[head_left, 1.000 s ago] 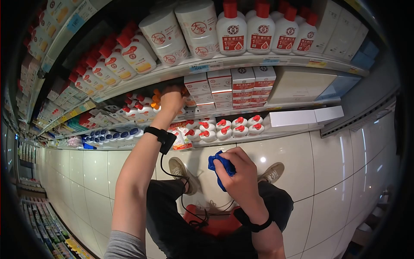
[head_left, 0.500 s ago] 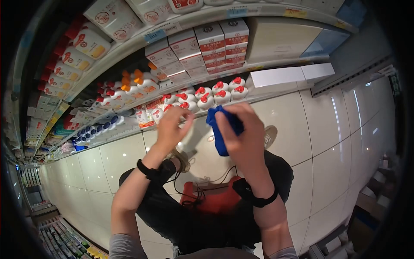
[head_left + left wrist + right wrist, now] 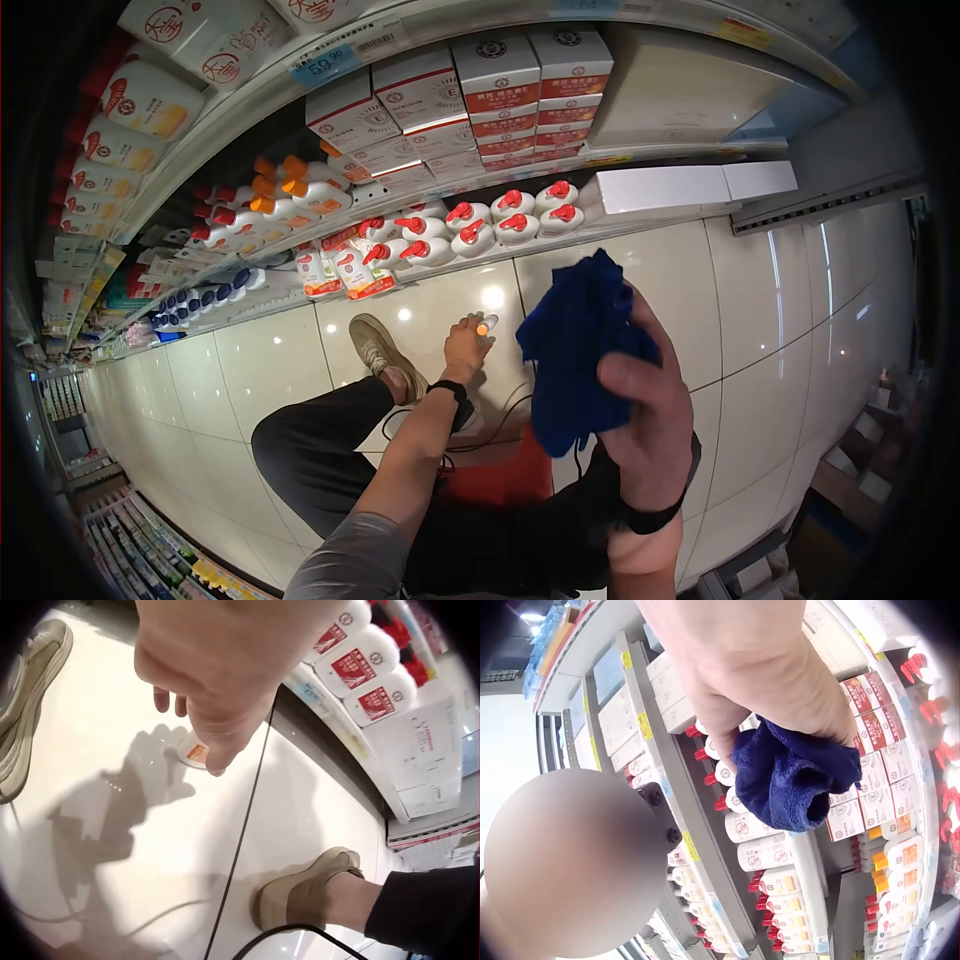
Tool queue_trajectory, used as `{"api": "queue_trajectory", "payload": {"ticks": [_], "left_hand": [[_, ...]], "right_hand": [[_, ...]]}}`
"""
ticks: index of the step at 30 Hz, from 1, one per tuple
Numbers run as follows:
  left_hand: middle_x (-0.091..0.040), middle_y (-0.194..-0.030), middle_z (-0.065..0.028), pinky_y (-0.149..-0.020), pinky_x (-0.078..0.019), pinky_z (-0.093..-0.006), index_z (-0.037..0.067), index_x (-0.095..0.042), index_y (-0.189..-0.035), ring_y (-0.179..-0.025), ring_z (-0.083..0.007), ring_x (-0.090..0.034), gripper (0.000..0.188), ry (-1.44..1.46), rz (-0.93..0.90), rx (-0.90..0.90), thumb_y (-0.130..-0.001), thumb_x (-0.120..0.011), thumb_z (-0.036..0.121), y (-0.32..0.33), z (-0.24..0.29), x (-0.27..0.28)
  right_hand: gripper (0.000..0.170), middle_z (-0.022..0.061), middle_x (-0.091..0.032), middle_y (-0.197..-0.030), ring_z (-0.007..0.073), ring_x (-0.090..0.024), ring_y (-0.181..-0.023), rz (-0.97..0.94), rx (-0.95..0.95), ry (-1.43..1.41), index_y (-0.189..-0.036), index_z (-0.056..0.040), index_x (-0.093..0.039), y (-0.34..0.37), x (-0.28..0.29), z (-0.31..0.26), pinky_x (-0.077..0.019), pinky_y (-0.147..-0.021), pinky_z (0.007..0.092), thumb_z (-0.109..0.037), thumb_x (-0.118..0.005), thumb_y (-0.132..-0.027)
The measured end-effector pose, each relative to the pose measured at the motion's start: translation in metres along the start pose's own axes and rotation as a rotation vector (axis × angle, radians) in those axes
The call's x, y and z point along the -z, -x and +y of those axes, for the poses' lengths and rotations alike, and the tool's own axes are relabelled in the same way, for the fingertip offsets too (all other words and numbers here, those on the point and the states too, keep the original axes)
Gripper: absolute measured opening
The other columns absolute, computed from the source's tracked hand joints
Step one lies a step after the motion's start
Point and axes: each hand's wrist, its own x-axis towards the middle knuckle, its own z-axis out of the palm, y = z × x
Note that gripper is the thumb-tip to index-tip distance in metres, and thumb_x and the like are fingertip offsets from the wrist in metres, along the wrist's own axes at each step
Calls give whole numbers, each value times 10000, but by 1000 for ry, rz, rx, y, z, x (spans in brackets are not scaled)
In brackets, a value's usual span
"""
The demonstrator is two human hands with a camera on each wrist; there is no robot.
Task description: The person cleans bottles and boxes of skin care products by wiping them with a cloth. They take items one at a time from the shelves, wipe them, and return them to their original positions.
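Observation:
Low over the floor tiles, my left hand has its fingers and thumb around a small white bottle with an orange top. In the left wrist view, thumb and palm hide most of that bottle, leaving an orange label patch beside the thumb. My right hand is raised nearer the head camera and grips a crumpled blue cloth. The cloth hangs bunched below the right fingers in the right wrist view.
Shelves in front hold white pump bottles with red heads, stacked cartons and orange-capped bottles. A long white box lies on the lowest shelf. A shoe, a red stool and a cable are near the left arm.
My left hand has come down from the shelf to the small bottle on the floor. My right hand has lifted the blue cloth toward the head camera, and the cloth has spread out more.

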Motion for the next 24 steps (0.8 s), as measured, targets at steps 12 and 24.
{"api": "queue_trajectory", "payload": {"ticks": [12,24], "left_hand": [[-718,-1099,-182,-845,-575,-410,36,-667,-1152,-964,-322,-713,352,407,300,-513,-876,-801,207,-13,-4,-14],[-682,-1063,-132,-838,-612,-381,46,-500,-1287,-930,-248,-723,372,1511,6,-547,-958,-664,106,183,115,296]], "right_hand": [[491,158,-702,-1141,254,-736,-990,88,-29,68,-1338,2,-558,-17,-1,19,-634,-852,378,53,-631,-855],[513,98,-625,-1300,201,-657,-1148,-264,212,89,-1463,-91,-494,10,-88,35,-559,-970,358,-68,-655,-977]]}}
